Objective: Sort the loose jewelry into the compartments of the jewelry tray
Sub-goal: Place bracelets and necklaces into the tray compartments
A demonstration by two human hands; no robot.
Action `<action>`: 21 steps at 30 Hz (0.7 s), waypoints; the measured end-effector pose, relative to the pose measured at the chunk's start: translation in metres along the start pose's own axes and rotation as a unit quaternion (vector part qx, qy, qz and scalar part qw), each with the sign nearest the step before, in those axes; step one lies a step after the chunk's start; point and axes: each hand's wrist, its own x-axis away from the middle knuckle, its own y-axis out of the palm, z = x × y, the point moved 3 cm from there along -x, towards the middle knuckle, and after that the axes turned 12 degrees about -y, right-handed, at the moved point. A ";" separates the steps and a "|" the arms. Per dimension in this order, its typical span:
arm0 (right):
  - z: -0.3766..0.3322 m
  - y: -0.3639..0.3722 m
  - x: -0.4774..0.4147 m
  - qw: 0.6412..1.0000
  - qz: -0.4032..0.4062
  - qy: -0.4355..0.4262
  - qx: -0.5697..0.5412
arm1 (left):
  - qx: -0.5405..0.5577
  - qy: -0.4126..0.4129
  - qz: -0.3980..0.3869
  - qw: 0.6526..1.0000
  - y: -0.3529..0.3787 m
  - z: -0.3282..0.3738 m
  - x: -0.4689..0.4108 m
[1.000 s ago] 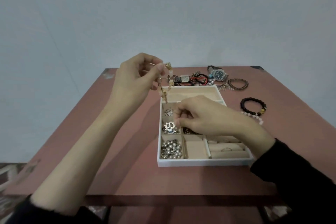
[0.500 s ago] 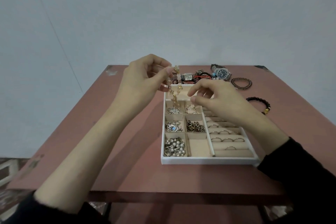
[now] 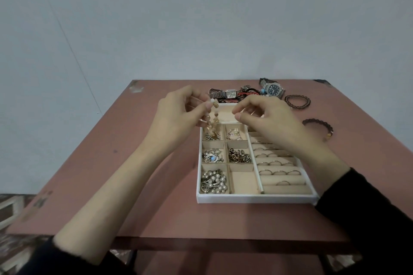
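A white jewelry tray (image 3: 257, 198) with beige compartments lies on the reddish table. My left hand (image 3: 176, 116) pinches a gold beaded bracelet (image 3: 55, 118) that dangles over the tray's back-left corner. My right hand (image 3: 266, 116) hovers over the tray's back part, fingers curled, thumb and forefinger close together with nothing visible between them. The left compartments hold pearls (image 3: 213, 182), a blue-stone silver piece (image 3: 212, 156), a dark chain (image 3: 239, 156) and small gold pieces (image 3: 233, 135). Rings (image 3: 278, 172) sit in the ring rolls on the right.
Behind the tray lie two watches (image 3: 273, 90) (image 3: 230, 94), a red and black tangle of cords (image 3: 248, 92), a brown bead bracelet (image 3: 298, 101) and a dark bead bracelet (image 3: 319, 126) at the right. A plain wall stands behind the table.
My right hand has risen from the tray's middle compartments to the back, level with my left hand. The bracelet in my left hand has come lower, toward the tray's back-left corner.
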 end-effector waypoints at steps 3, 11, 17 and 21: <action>-0.004 0.006 -0.007 1.000 -0.019 -0.014 -0.016 | -0.016 -0.008 -0.013 1.000 0.001 -0.005 0.001; -0.007 0.018 -0.016 0.998 -0.057 -0.012 -0.008 | -0.095 0.000 -0.003 0.995 0.009 -0.013 0.001; -0.006 0.016 -0.006 0.996 -0.078 -0.041 0.015 | -0.212 0.049 0.012 0.976 0.005 -0.009 -0.006; -0.009 0.021 -0.003 0.992 -0.087 -0.076 0.048 | -0.178 0.017 -0.035 0.983 -0.001 -0.011 -0.005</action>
